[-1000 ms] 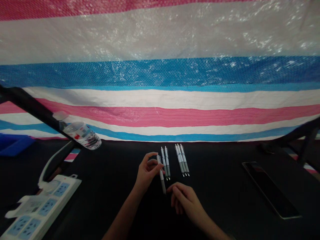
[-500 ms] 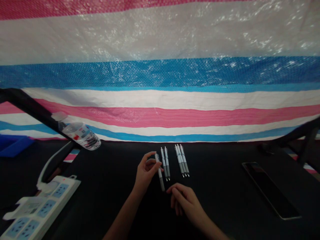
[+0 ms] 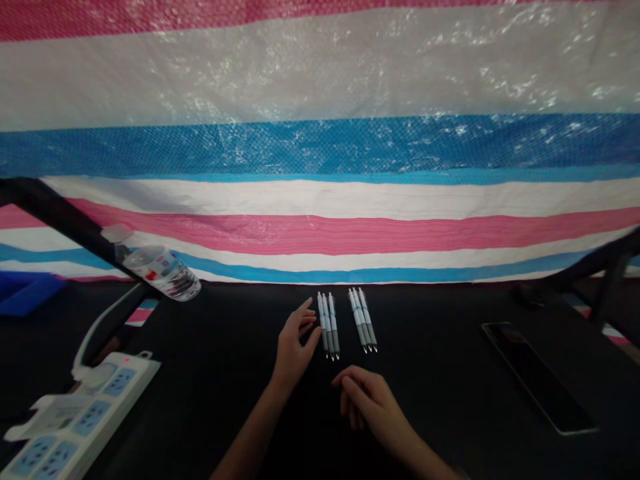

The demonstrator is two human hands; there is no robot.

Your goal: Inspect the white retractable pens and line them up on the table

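Landmark: right pen trio (image 3: 363,320)
Left pen trio (image 3: 329,327): just left of landmark
Left hand (image 3: 294,347): half-open, empty, farther left
Right hand (image 3: 369,398): loosely curled, hold unclear, below landmark
Laid out: six; remainder unclear

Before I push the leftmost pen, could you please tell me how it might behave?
The leftmost pen looks stiff, given its straight barrel. Being slim, it may roll, though the neighbouring pen would likely check it on the right.
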